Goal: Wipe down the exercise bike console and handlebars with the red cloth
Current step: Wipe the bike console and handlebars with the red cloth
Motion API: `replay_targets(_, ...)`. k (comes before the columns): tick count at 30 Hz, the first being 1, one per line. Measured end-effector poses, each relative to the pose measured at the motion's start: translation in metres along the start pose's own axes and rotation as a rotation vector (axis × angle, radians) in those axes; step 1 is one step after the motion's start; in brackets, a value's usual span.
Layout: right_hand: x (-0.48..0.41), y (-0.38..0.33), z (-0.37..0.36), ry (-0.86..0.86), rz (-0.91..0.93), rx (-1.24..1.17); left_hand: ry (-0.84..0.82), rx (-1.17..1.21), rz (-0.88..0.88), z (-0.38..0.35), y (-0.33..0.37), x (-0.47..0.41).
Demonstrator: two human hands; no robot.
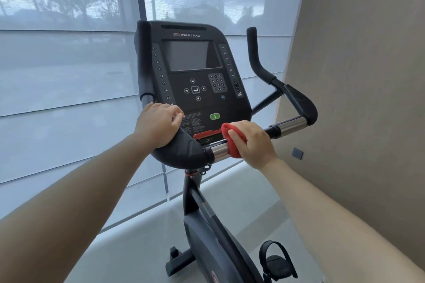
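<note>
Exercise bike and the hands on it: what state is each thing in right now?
Screen: dark, off.
Red cloth: bunched, wrapped around the crossbar.
Right hand: closed on the cloth.
Left hand: resting on the left grip.
Crossbar: shiny metal, partly covered by cloth.
Pedal: strap empty.

**Red cloth on the handlebar**

The right hand [253, 142] presses the red cloth [231, 142] around the handlebars [287, 127] below the console [190, 69]. The left hand [158, 123] grips the black left pad [181, 150]. A pedal [277, 262] shows below.
</note>
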State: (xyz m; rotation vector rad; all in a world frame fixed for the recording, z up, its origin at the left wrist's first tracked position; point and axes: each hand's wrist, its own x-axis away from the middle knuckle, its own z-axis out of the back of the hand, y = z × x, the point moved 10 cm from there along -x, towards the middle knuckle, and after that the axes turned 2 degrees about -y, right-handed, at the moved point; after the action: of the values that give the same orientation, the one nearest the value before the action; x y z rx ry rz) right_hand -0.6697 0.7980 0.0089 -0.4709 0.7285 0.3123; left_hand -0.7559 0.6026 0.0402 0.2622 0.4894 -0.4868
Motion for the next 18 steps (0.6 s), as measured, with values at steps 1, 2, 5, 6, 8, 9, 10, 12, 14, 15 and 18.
replay_targets(1, 0.000, 0.013, 0.006, 0.012, -0.063, -0.010, 0.005, 0.000, 0.003, 0.001, 0.000, 0.001)
replay_targets(2, 0.001, 0.022, 0.011, 0.021, -0.110, -0.014, 0.009, 0.000, 0.004, 0.001, 0.001, 0.001)
replay_targets(5, 0.000, 0.021, 0.009, 0.013, -0.129, 0.002, 0.011, 0.007, 0.021, 0.003, 0.001, 0.002)
replay_targets(6, 0.001, 0.013, 0.005, 0.012, -0.090, -0.011, 0.014, 0.011, 0.031, 0.004, 0.000, 0.001)
replay_targets(8, 0.006, -0.005, -0.003, 0.016, 0.019, -0.035, 0.030, 0.012, 0.043, 0.007, 0.001, 0.001)
replay_targets(9, 0.007, -0.010, -0.004, 0.010, 0.063, -0.038, 0.034, 0.011, 0.046, 0.008, 0.002, 0.001)
replay_targets(10, 0.007, -0.010, -0.005, -0.007, 0.089, -0.040, 0.037, 0.014, 0.048, 0.008, 0.003, 0.001)
replay_targets(12, 0.001, 0.001, -0.004, -0.057, 0.086, -0.042, 0.053, 0.012, 0.044, 0.012, 0.007, 0.003)
replay_targets(14, -0.005, 0.021, 0.001, -0.083, 0.029, -0.046, 0.076, -0.031, 0.026, 0.017, 0.014, 0.004)
replay_targets(15, -0.007, 0.031, 0.004, -0.084, -0.002, -0.050, 0.090, -0.048, 0.021, 0.019, 0.019, 0.004)
replay_targets(18, -0.006, 0.047, 0.010, -0.050, -0.026, -0.051, 0.115, 0.017, 0.067, 0.015, 0.040, 0.007)
